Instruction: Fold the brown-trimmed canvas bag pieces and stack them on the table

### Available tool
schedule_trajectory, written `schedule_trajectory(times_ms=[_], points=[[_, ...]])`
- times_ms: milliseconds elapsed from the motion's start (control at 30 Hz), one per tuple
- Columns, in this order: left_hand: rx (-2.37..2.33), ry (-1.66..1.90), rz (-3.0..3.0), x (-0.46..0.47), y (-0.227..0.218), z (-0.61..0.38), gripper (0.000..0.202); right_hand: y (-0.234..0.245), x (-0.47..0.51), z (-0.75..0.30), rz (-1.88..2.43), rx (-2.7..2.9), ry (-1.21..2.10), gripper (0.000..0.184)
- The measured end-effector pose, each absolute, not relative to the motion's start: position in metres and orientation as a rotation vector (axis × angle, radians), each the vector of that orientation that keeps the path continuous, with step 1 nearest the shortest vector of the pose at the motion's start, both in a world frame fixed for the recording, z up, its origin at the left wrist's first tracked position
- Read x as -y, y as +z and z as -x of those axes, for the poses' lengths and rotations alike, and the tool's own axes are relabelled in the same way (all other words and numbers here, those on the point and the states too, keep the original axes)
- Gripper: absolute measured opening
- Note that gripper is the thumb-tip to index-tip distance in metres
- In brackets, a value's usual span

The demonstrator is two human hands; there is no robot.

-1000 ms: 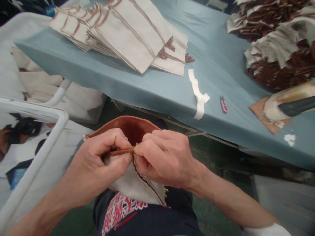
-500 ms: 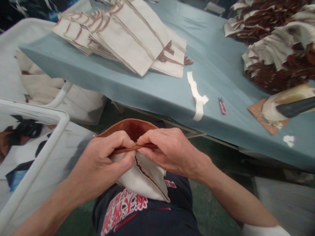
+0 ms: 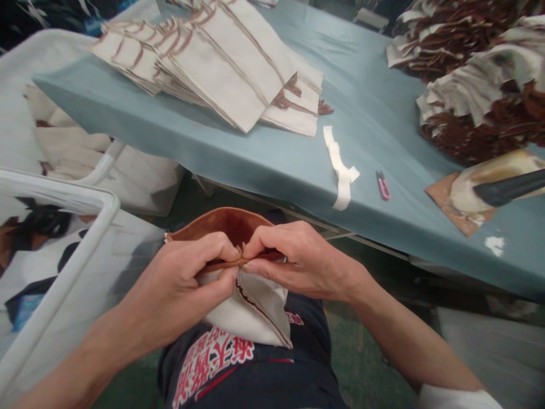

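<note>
Over my lap I hold a sewn pouch (image 3: 251, 309), off-white outside with a brown lining (image 3: 225, 223) showing at its gaping mouth. My left hand (image 3: 183, 278) pinches the brown-edged rim between thumb and fingers. Right beside it my right hand (image 3: 298, 258) pinches the same rim, the fingertips of both nearly touching. A dark zigzag seam runs down the white cloth from where they meet. What lies between the fingertips is hidden. Beneath the pouch is a dark apron (image 3: 272, 375) with red and white lettering.
Flat white pieces with brown edging (image 3: 230, 62) lie stacked on the blue-covered table (image 3: 357, 74). Near its front edge are a white strip (image 3: 339, 167), pink thread snips (image 3: 383, 186) and a glue-smeared container with a dark handle (image 3: 472, 190). Brown-and-white bundles (image 3: 481, 96) sit right; a white-framed cart (image 3: 113, 207) stands left.
Both hands keep their pinch on the rim and have shifted very slightly to the right. A small tuft now shows by the fingertips. The table items look unchanged.
</note>
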State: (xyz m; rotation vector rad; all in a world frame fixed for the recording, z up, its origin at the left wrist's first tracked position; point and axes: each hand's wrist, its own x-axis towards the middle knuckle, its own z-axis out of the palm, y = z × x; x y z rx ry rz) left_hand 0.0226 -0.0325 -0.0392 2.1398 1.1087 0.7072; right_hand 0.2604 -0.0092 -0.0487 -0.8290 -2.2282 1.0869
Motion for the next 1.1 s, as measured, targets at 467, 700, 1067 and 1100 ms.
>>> schedule_trajectory(times_ms=[467,700,1067,1100], points=[[-1.041,0.654,-2.160,0.033,-0.037,-0.020,0.018,-0.051,0.027,-0.250,0.959,2.160,0.900,0.012],[-1.081,0.653,-2.015,0.030,-0.039,-0.017,0.022,-0.049,0.030,-0.245,0.904,2.305,0.483,0.023],[-1.079,0.772,-2.015,0.038,-0.036,-0.024,0.019,-0.053,0.038,-0.238,0.811,2.234,0.379,0.022],[-1.075,0.791,-2.006,0.038,-0.036,-0.026,0.019,-0.053,0.038,-0.236,0.805,2.238,0.338,0.023]])
